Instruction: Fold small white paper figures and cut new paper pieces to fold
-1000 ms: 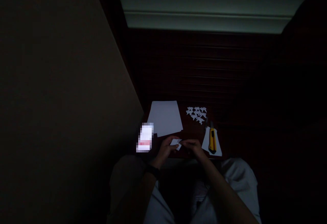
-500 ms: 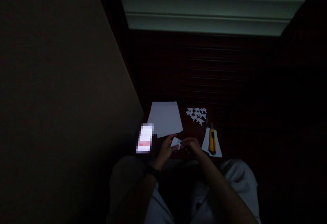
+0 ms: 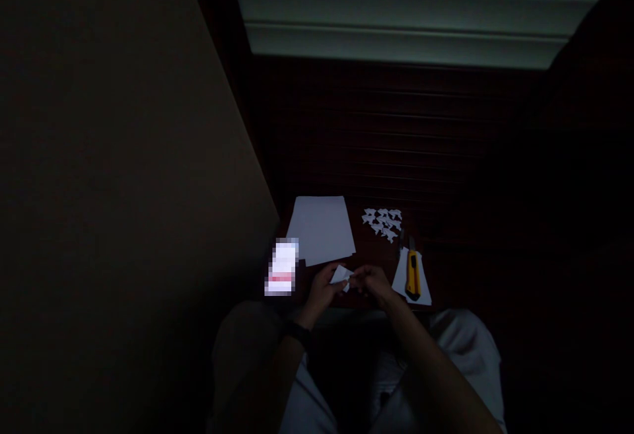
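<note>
A small piece of folded white paper (image 3: 341, 275) is between my two hands, just above the near edge of the dark table. My left hand (image 3: 324, 287) grips it from the left, thumb on top. From the right, my right hand (image 3: 371, 281) pinches its right corner with bent fingers. The dim light hides the finer folds. Beyond my right hand lies a cluster of several small folded white paper shapes (image 3: 381, 222). To the right, a yellow utility knife (image 3: 413, 275) rests on a small stack of white paper pieces (image 3: 424, 294).
A stack of large white sheets (image 3: 321, 229) lies at the table's back left. In front of it, at the left edge, glows a blurred-out phone-like screen (image 3: 282, 267). A wall (image 3: 123, 156) rises close on the left; a slatted panel (image 3: 386, 110) stands behind.
The folded paper has turned slightly in my fingers, and my right hand's fingers have shifted a little at its right corner. Everything else lies as before.
</note>
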Tool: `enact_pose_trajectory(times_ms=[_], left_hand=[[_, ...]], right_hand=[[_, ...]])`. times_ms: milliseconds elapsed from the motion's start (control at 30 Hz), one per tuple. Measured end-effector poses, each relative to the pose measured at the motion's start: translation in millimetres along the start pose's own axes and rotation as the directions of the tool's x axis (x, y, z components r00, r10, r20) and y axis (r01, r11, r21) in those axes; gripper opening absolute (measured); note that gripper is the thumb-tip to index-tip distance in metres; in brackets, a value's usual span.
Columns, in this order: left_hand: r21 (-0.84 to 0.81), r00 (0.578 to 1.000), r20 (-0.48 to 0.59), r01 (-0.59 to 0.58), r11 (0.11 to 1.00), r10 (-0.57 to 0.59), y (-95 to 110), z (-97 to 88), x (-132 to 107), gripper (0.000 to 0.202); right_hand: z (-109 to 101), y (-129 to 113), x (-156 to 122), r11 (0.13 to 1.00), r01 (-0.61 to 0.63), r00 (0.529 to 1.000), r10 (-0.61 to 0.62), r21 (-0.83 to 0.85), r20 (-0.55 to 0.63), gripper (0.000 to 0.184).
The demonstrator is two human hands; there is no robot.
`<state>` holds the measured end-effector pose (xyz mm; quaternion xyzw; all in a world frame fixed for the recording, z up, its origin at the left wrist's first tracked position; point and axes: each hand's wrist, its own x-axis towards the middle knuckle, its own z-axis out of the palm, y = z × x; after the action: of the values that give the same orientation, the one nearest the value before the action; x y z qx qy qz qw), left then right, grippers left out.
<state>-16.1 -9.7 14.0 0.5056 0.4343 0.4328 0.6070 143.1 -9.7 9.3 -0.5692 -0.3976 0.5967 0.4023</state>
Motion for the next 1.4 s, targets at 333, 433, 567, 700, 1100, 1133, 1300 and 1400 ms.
enact_pose_trajectory(times_ms=[333, 433, 567, 700, 1100, 1133, 1300, 1400], left_hand=[[-0.009, 0.998, 0.020, 0.059, 0.998, -0.059, -0.6, -2.7, 1.8, 0.042], [-0.025, 0.996, 0.034, 0.085, 0.996, -0.084, 1.4, -3.1, 1.8, 0.042], [-0.049, 0.996, 0.038, 0.084, 0.995, -0.082, 0.7, -3.8, 2.3, 0.043], [-0.045, 0.997, 0.042, 0.070, 0.997, -0.068, -0.9, -4.7, 2.3, 0.045], [0.009, 0.997, 0.074, 0.024, 1.000, -0.024, -0.5, -5.4, -0.3, 0.045], [0.009, 0.997, 0.071, 0.024, 1.000, -0.025, -1.0, -5.4, -0.1, 0.045], [0.019, 0.998, 0.065, -0.011, 1.000, 0.010, -2.9, -5.3, 0.0, 0.045], [0.021, 0.998, 0.053, -0.043, 0.999, 0.042, -2.3, -5.2, -0.8, 0.044]], right_hand=[[4.3, 10.0, -8.8, 0.970, 0.226, 0.974, -0.227, -0.089, -0.010, 0.020], [3.5, 9.9, -11.2, 0.957, 0.259, 0.965, -0.262, -0.128, -0.007, 0.017], [3.0, 10.5, -11.5, 0.948, 0.278, 0.959, -0.283, -0.155, -0.009, 0.016], [2.6, 10.6, -11.6, 0.949, 0.283, 0.959, -0.284, -0.141, 0.012, 0.014], [2.0, 8.9, -13.5, 0.951, 0.286, 0.958, -0.284, -0.117, 0.030, 0.014], [1.9, 8.3, -13.8, 0.956, 0.277, 0.961, -0.274, -0.096, 0.039, 0.016], [0.7, 6.4, -13.3, 0.975, 0.217, 0.975, -0.214, -0.044, 0.062, 0.027], [-2.7, 5.0, -11.6, 0.985, 0.171, 0.983, -0.169, -0.031, 0.065, 0.034]])
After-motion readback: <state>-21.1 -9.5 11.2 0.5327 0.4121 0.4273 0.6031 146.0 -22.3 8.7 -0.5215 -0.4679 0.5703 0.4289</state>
